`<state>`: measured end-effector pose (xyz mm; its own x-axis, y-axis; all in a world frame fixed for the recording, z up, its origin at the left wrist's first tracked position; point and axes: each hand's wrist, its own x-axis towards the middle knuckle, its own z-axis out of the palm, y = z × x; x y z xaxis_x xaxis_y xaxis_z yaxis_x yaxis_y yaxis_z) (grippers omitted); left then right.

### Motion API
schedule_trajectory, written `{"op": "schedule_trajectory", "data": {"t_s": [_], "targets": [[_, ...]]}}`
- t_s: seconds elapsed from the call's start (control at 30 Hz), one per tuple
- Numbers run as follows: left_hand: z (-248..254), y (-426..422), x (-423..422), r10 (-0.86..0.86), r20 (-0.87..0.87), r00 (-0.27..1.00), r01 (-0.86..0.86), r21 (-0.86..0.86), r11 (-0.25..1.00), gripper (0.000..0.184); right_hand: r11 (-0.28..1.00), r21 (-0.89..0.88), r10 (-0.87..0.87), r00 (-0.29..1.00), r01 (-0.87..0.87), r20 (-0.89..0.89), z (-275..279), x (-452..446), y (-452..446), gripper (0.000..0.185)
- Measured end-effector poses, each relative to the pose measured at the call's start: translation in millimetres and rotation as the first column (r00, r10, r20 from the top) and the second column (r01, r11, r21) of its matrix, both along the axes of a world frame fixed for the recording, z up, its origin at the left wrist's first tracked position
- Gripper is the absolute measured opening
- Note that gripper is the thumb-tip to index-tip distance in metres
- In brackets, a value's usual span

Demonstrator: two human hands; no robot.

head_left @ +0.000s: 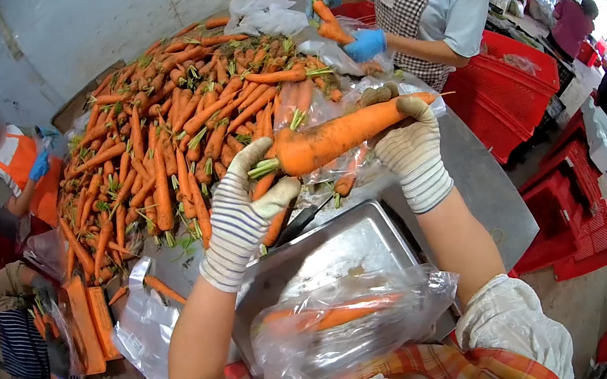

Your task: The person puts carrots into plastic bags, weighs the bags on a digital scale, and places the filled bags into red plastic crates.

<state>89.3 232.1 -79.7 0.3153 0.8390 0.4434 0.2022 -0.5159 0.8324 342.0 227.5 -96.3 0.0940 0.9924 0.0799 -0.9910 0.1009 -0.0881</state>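
Note:
A large, soil-marked carrot (pixel 343 138) is held level in front of me, its cut green stub to the left. My right hand (pixel 413 156), in a striped knit glove, grips it near the thin tip. My left hand (pixel 236 212), gloved alike, has fingertips and thumb at the carrot's thick end, above and below it. Below lies a metal tray (pixel 374 234), with a clear plastic bag (pixel 358 332) of carrots over its near part. A black-handled tool (pixel 301 223) rests by the tray's far edge, its working end unclear.
A big carrot heap (pixel 182 121) covers the table's far left. Across the table, a person in blue gloves (pixel 366 45) holds carrots. Another person in an orange apron (pixel 40 183) stands left. Plastic bags (pixel 146 325) lie nearby; red crates (pixel 560 204) are stacked at right.

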Motion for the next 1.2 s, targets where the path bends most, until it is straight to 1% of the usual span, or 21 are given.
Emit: {"op": "schedule_trajectory", "data": {"t_s": [0.03, 0.1, 0.17, 0.2, 0.23, 0.3, 0.33, 0.37, 0.43, 0.47, 0.5, 0.57, 0.63, 0.73, 0.77, 0.87, 0.9, 1.0, 1.1, 1.17, 1.2], "targets": [[2.7, -2.1, 2.0, -0.099, 0.255, 0.962, 0.193, -0.374, 0.907, 0.058, 0.999, 0.01, -0.052, 0.997, 0.051, 0.051, 3.4, -0.3, -2.7, 0.034], [-3.4, -2.2, 2.9, -0.148, 0.306, 0.941, 0.262, -0.376, 0.889, 0.049, 0.994, 0.025, -0.106, 0.989, 0.104, 0.101, 9.6, -1.9, -5.8, 0.035], [-1.9, -10.5, 7.4, -0.066, 0.215, 0.974, 0.118, -0.242, 0.963, 0.041, 0.992, -0.003, -0.126, 0.977, 0.129, 0.17, 14.0, -3.7, -6.0, 0.04], [-12.5, -3.9, 2.8, -0.02, 0.04, 0.999, 0.019, 0.02, 1.0, 0.039, 0.991, -0.003, -0.132, 0.976, 0.134, 0.171, 12.9, -5.2, -5.0, 0.04], [-10.9, -3.4, 1.8, -0.025, 0.039, 0.999, 0.024, 0.015, 1.0, 0.039, 0.993, -0.062, -0.093, 0.982, 0.105, 0.164, 10.1, -7.4, -4.4, 0.039], [-2.3, -3.1, 2.8, 0.11, -0.271, 0.956, 0.04, 0.494, 0.869, 0.037, 0.989, -0.124, -0.059, 0.986, 0.079, 0.156, 7.6, -7.8, -5.0, 0.037], [0.7, -3.7, 4.5, 0.083, -0.328, 0.941, 0.045, 0.365, 0.93, 0.051, 0.995, -0.069, -0.059, 0.986, 0.071, 0.158, 7.9, -7.1, -5.7, 0.037], [3.0, -5.1, 7.5, 0.078, -0.328, 0.941, 0.048, 0.361, 0.931, 0.051, 0.998, -0.015, -0.057, 0.985, 0.06, 0.161, 9.7, -8.2, -7.0, 0.037], [5.0, -7.8, 14.5, -0.059, -0.289, 0.955, 0.077, 0.051, 0.996, 0.067, 0.991, -0.037, -0.12, 0.973, 0.13, 0.195, 13.9, -11.1, -10.5, 0.035], [-1.8, -5.8, 17.6, -0.205, -0.064, 0.977, 0.187, -0.216, 0.958, 0.076, 0.991, 0.067, -0.125, 0.972, 0.114, 0.201, 14.5, -10.9, -10.8, 0.034], [0.2, -7.1, 19.6, -0.204, -0.061, 0.977, 0.187, -0.219, 0.958, 0.076, 0.981, 0.17, -0.132, 0.97, 0.097, 0.206, 15.4, -10.8, -11.5, 0.034], [15.6, -11.3, 28.5, -0.333, 0.156, 0.93, 0.36, -0.573, 0.736, 0.074, 0.971, 0.218, -0.159, 0.947, 0.1, 0.277, 19.8, -11.0, -15.9, 0.034], [4.3, -7.7, 37.5, -0.369, 0.153, 0.917, 0.389, -0.552, 0.738, 0.07, 0.958, 0.267, -0.198, 0.916, 0.105, 0.348, 25.8, -8.9, -20.8, 0.034], [-2.1, -14.5, 52.3, -0.226, 0.54, 0.811, 0.541, -0.543, 0.642, 0.052, 0.914, 0.367, -0.327, 0.854, 0.176, 0.405, 31.0, -3.1, -30.3, 0.036], [-2.1, -15.3, 55.4, -0.234, 0.54, 0.808, 0.548, -0.544, 0.635, 0.052, 0.912, 0.365, -0.335, 0.851, 0.186, 0.405, 31.8, -0.8, -34.3, 0.036], [-11.7, -13.2, 65.8, 0.007, 0.692, 0.722, 0.545, -0.574, 0.612, 0.029, 0.909, 0.371, -0.325, 0.878, 0.188, 0.35, 34.6, 5.1, -46.4, 0.035], [-14.3, -10.6, 68.3, 0.003, 0.691, 0.722, 0.548, -0.575, 0.608, 0.029, 0.909, 0.347, -0.356, 0.862, 0.231, 0.36, 35.6, 6.4, -50.7, 0.036], [-13.0, -5.6, 66.9, -0.081, 0.584, 0.808, 0.409, -0.456, 0.791, 0.025, 0.898, 0.314, -0.418, 0.818, 0.307, 0.396, 33.3, 15.9, -59.9, 0.036], [-6.4, 9.0, 51.6, 0.017, 0.497, 0.867, 0.249, -0.463, 0.851, 0.021, 0.889, 0.283, -0.453, 0.788, 0.36, 0.418, 27.9, 34.5, -70.4, 0.036], [-16.4, 24.1, 32.2, 0.124, 0.37, 0.921, 0.058, -0.443, 0.895, 0.021, 0.873, 0.33, -0.484, 0.727, 0.36, 0.488, 24.9, 48.5, -80.6, 0.035], [-25.5, 33.0, 25.3, 0.125, 0.341, 0.932, 0.059, -0.482, 0.874, 0.024, 0.868, 0.327, -0.495, 0.694, 0.373, 0.522, 24.1, 55.5, -85.2, 0.034]]}}
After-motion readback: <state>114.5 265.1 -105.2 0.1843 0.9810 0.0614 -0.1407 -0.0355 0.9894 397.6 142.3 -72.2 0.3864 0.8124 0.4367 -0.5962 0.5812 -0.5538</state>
